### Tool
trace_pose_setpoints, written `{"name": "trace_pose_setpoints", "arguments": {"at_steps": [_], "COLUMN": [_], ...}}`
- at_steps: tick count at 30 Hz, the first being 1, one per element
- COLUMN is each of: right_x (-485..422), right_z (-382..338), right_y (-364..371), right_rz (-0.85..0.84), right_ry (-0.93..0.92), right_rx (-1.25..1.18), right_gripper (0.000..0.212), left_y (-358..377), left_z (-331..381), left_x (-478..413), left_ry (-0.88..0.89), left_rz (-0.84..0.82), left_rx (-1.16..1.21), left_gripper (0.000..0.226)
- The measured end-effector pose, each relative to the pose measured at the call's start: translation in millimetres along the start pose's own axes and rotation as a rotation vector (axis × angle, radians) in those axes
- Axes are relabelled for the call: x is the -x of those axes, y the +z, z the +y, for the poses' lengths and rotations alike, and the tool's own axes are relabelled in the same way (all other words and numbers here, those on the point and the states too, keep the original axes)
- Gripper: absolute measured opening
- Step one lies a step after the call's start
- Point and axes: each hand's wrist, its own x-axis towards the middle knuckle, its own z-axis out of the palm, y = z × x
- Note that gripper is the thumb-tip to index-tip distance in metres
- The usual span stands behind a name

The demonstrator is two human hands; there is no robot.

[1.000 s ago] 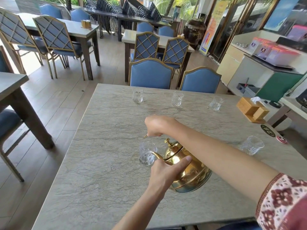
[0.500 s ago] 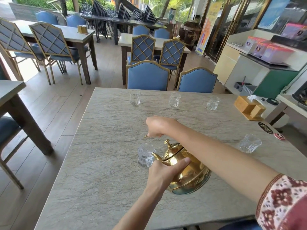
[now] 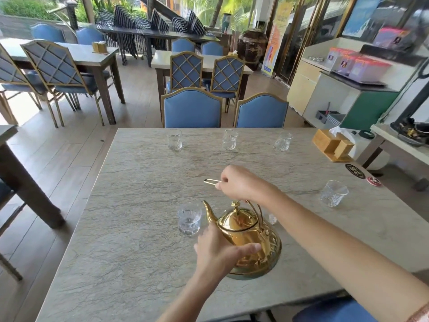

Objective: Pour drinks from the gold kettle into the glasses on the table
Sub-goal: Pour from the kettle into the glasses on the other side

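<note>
The gold kettle stands nearly upright on the marble table, its spout pointing up and left. My right hand grips the kettle's handle from above. My left hand presses against the kettle's near side. A glass holding clear liquid stands just left of the spout. Three glasses stand along the far edge: left, middle, right. Another glass sits at the right. A further small glass peeks out behind the kettle, mostly hidden by my right arm.
A wooden tissue box and two round coasters lie at the table's far right. Two blue chairs stand at the far side. A blue seat is below my right arm. Other tables and chairs fill the room behind.
The kettle has tipped back from pouring to nearly upright, its spout lifted away from the near glass. My view has shifted a little, and both hands stay on the kettle.
</note>
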Motion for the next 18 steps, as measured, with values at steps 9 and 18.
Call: {"name": "trace_pose_setpoints", "arguments": {"at_steps": [9, 18], "right_x": [24, -2], "right_z": [77, 157], "right_y": [-55, -60], "right_rz": [0.2, 0.001], "right_ry": [0.083, 0.229], "right_rx": [-0.009, 0.149], "right_gripper": [0.023, 0.014], "left_y": [42, 120], "left_z": [78, 101], "left_x": [2, 11], "left_ry": [0.067, -0.047], "left_rz": [-0.163, -0.317], "left_rx": [-0.007, 0.259], "left_gripper": [0.114, 0.054]}}
